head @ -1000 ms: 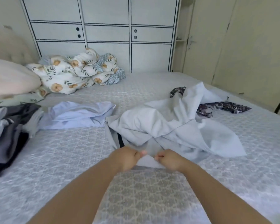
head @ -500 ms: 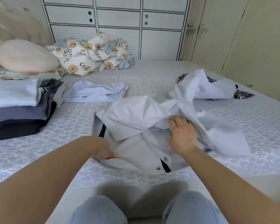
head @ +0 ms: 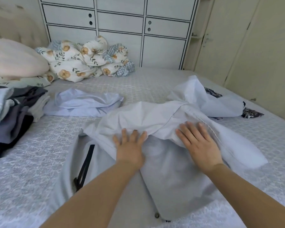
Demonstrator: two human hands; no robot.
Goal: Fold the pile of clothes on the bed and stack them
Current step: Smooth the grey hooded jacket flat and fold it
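Shirt [head: 155, 119], pale, lay crumpled at near centre of bed [head: 31, 162]; left hand [head: 130, 150] and right hand [head: 199, 145] pressed flat on it, gripping nothing. Likely soft, light, limp; best taken at seams.

Bed [head: 31, 170] with patterned grey cover carries: crumpled pale shirt [head: 163, 129] centre, folded light-blue garment [head: 85, 104] behind, folded stack [head: 11, 116] left, pillows [head: 15, 60], floral duvet [head: 82, 63], dark patterned cloth [head: 252, 112] right.
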